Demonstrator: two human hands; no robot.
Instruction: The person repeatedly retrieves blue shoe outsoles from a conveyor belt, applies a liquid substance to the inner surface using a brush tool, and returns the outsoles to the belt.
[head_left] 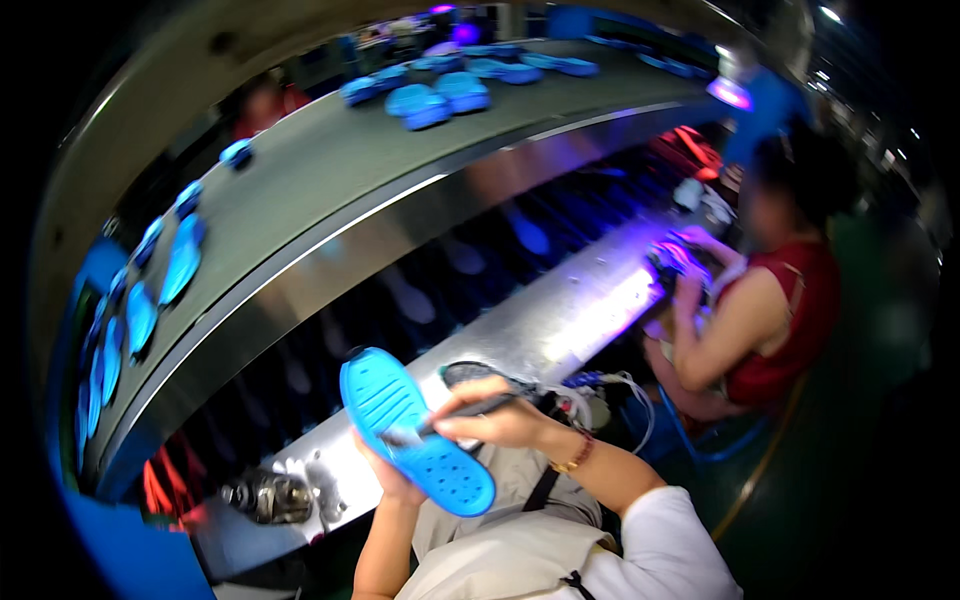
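Left hand (393, 474) holds blue sole (440, 468) from underneath, fingers mostly hidden; sole tilted above lap, beside metal worktop (235, 535). Right hand (505, 418) fingers pinch dark-handled brush (478, 407), tip at sole's middle. Conveyor belt (300, 165) beyond carries blue shoe pieces (463, 91).

Far reach bounded by the raised conveyor (300, 180). Left end of the table (545, 325) obstructed by a dark metal fixture (280, 497); passage left between it and the blue sole (438, 462), held over the near edge. Right side obstructed by looped white hoses (648, 415), farther along by a seated co-worker (795, 310).
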